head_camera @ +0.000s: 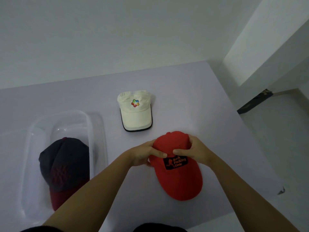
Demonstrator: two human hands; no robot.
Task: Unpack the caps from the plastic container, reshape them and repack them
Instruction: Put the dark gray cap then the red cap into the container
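Note:
A red cap [178, 180] with a black patch lies on the table, brim toward me. My left hand [145, 154] grips the left side of its crown and my right hand [194, 150] grips the right side, thumbs pressing on the front. A cream cap [136, 114] with a coloured logo sits flat farther back, apart from my hands. A dark navy cap [64, 164] with a maroon brim rests inside the clear plastic container [97, 124] at the left.
The pale table [200, 106] ends at a right edge near the wall corner. A white wall stands behind. A dark object [254, 102] lies on the floor beyond the table's right edge.

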